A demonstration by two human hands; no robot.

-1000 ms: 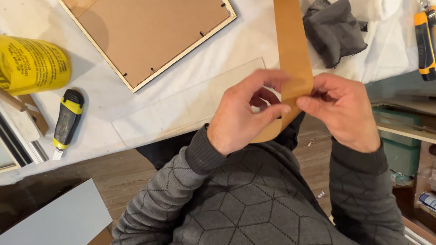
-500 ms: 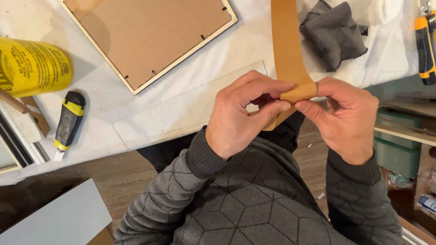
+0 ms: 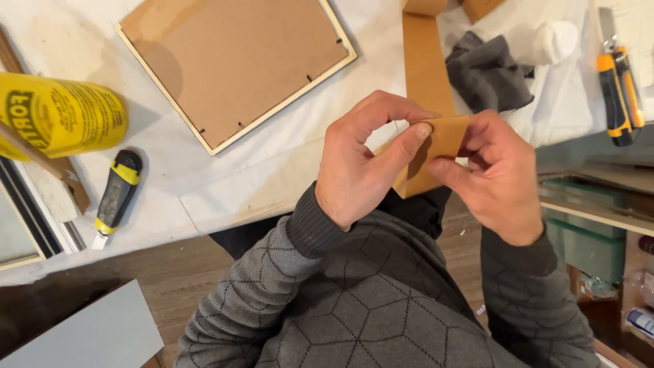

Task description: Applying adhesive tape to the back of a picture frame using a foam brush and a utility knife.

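A long strip of brown paper tape (image 3: pixel 426 65) runs from the top of the table down to my hands. Its near end is folded over. My left hand (image 3: pixel 364 160) pinches that fold with thumb and fingers, and my right hand (image 3: pixel 497 177) grips it from the other side. A picture frame (image 3: pixel 235 65) lies face down on the white table cover (image 3: pixel 225 184), its brown backing board up, to the left of the tape.
A yellow cylinder (image 3: pixel 58 119) lies at the left edge, with a black and yellow utility knife (image 3: pixel 116 197) below it. A grey cloth (image 3: pixel 487 71) sits right of the tape. Orange and black tools (image 3: pixel 620 99) lie far right. Shelving stands at lower right.
Both hands have folded the tape's near end over and shifted slightly right. The fold is tighter now and sits between the fingertips.
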